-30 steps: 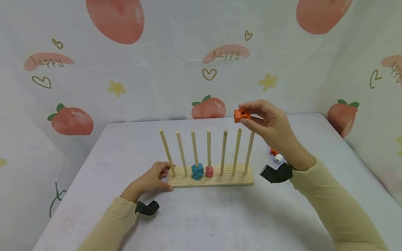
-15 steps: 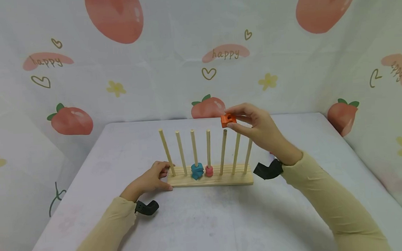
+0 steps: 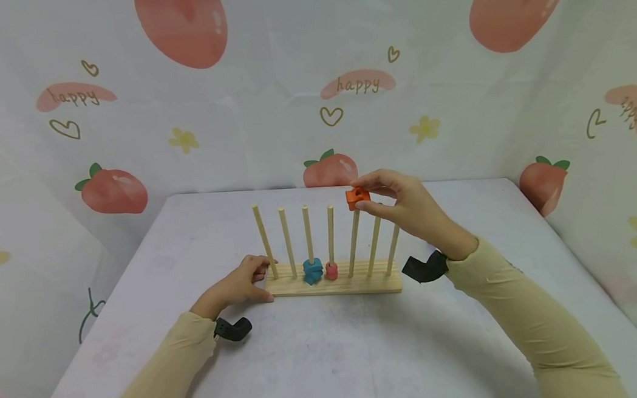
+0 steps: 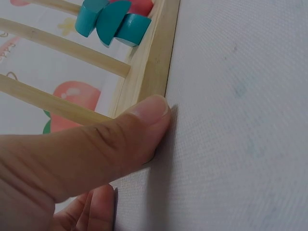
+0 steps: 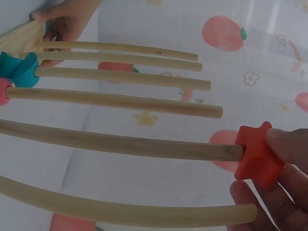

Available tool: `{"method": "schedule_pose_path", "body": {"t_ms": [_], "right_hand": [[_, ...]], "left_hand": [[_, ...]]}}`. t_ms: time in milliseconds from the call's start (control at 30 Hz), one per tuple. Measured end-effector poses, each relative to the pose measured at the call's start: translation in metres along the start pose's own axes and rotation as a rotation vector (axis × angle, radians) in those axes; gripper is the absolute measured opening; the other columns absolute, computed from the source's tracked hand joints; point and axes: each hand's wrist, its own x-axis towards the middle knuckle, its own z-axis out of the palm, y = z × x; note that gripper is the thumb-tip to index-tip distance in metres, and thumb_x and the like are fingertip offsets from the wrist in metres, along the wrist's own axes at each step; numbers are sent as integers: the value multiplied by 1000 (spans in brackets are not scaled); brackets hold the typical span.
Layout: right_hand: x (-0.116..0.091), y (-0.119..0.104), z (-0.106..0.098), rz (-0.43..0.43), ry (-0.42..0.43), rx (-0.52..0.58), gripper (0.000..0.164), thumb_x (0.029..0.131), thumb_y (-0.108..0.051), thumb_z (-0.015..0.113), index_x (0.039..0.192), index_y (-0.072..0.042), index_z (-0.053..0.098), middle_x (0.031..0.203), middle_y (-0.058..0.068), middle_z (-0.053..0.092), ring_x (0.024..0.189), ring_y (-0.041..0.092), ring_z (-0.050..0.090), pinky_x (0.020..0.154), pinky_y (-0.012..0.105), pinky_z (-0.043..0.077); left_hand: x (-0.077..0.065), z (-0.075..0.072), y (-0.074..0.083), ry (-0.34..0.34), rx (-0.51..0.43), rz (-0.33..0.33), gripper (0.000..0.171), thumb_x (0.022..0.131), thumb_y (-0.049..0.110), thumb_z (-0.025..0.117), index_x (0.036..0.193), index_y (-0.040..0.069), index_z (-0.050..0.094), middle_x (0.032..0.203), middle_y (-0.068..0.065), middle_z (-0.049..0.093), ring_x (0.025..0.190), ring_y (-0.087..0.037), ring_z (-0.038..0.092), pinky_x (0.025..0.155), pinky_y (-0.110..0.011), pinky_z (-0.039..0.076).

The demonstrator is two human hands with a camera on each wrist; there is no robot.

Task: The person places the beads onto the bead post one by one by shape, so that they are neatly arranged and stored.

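Observation:
An orange star-shaped bead (image 3: 358,198) with a hole is pinched between the thumb and fingers of my right hand (image 3: 407,209). It sits at the tip of the fifth peg from the left; in the right wrist view the peg's end (image 5: 231,152) meets the bead's hole. My left hand (image 3: 237,284) grips the left end of the wooden peg board (image 3: 335,288), thumb (image 4: 144,120) on its front edge and fingers behind. Stacked blue beads (image 3: 312,272) are on the third peg, and a pink bead (image 3: 331,271) is on the fourth.
The board stands on a white-covered table (image 3: 306,358). Bare pegs rise left of the blue beads and on the right, close to my right hand. A fruit-printed cloth (image 3: 270,123) hangs behind the table's far edge. My right wrist mostly hides small loose pieces.
My right hand has moved left and slightly down with the orange star bead, from the board's right end to the fifth peg's tip. My left hand has kept its grip on the board.

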Motion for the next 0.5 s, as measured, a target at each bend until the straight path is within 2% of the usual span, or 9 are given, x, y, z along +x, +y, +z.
{"method": "schedule_pose_path", "body": {"t_ms": [200, 500], "right_hand": [[0, -1, -1, 14, -23, -14, 34, 84, -10, 74, 117, -6, 64, 107, 4, 70, 107, 15, 64, 98, 24, 50], [0, -1, -1, -3, -35, -36, 35, 84, -11, 74, 117, -8, 64, 108, 3, 70, 108, 15, 64, 98, 24, 50]], "left_hand": [[0, 1, 0, 1, -11, -13, 78, 73, 9, 84, 139, 0, 43, 129, -20, 33, 123, -32, 39, 112, -48, 36], [1, 1, 0, -4, -25, 8, 78, 73, 6, 84, 138, -2, 43, 127, -21, 32, 121, -32, 38, 111, -49, 37]]}}
